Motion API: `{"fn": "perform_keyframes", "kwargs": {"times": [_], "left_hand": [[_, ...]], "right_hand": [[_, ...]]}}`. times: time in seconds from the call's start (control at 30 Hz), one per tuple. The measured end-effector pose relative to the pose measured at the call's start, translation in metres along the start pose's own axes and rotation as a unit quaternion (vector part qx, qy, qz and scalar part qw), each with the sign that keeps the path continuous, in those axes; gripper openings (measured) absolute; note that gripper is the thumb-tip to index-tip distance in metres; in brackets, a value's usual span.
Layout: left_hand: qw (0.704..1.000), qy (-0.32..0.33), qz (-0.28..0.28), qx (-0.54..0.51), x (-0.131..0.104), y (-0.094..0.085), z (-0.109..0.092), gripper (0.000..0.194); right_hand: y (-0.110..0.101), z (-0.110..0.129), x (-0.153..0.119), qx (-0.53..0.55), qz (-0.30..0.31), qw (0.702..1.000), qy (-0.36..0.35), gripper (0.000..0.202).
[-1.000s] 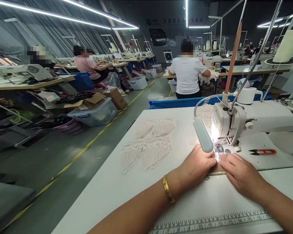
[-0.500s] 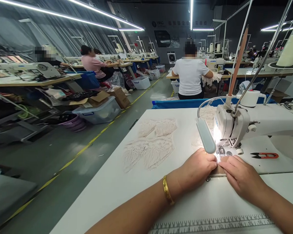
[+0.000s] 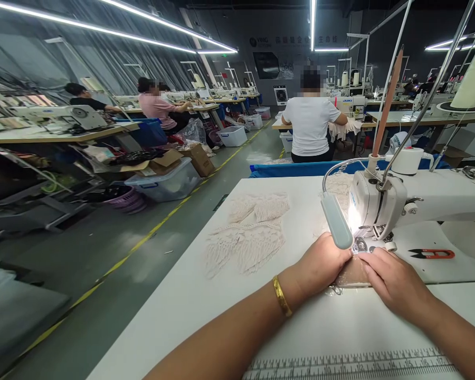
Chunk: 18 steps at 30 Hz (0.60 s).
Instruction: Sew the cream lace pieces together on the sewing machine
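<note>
At the needle area of a white sewing machine (image 3: 374,198), my two hands meet over a thin pinkish-beige piece of fabric (image 3: 353,273). My left hand (image 3: 325,265) is closed, its fingertips pinching the fabric's far edge just left of the presser foot. From the right, my right hand (image 3: 393,277) pinches the same edge with thumb and forefinger. The near part of the fabric lies flat over the front edge of the machine bed, with a shiny, see-through bit at its lower left. A grey-green lamp (image 3: 336,221) partly hides the spot above my left fingers.
Cream lace pieces (image 3: 247,237) lie on the white table (image 3: 206,322) to the left. Orange-handled thread snips (image 3: 433,254) rest on the machine bed. A ruler scale (image 3: 352,364) runs along the near edge. Co-workers sit at other machines, one in a white shirt (image 3: 311,126) ahead.
Both hands have moved slightly forward toward the needle, and more of the beige fabric shows between them. The whole view has shifted a little to the right.
</note>
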<state>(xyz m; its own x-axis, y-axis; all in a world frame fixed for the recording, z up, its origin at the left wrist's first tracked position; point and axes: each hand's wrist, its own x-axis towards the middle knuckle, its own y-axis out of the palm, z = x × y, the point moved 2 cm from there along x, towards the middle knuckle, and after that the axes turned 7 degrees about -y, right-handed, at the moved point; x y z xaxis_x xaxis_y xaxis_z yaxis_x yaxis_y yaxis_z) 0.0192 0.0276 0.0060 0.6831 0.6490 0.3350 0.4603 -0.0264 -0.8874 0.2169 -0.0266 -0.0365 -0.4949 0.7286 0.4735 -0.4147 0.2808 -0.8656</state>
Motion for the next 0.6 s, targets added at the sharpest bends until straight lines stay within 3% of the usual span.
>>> {"fn": "perform_keyframes", "kwargs": {"times": [0.17, 0.37, 0.47, 0.6], "left_hand": [[0.997, 0.047, -0.024, 0.050, 0.003, 0.006, 0.004, 0.031], [0.999, 0.025, -0.015, 0.022, -0.002, 0.010, 0.005, 0.027], [0.999, -0.032, -0.005, -0.010, 0.009, 0.009, 0.016, 0.021], [0.991, -0.131, 0.030, 0.014, 0.049, 0.010, 0.040, 0.013]], "right_hand": [[-0.009, -0.005, 0.004, 0.005, -0.030, 0.998, 0.046, 0.028], [-0.011, -0.003, 0.000, 0.043, -0.029, 0.996, 0.079, 0.029], [-0.009, -0.001, -0.003, 0.053, -0.022, 0.994, 0.090, 0.029], [0.000, -0.008, -0.012, 0.081, 0.044, 0.989, 0.118, 0.034]]}}
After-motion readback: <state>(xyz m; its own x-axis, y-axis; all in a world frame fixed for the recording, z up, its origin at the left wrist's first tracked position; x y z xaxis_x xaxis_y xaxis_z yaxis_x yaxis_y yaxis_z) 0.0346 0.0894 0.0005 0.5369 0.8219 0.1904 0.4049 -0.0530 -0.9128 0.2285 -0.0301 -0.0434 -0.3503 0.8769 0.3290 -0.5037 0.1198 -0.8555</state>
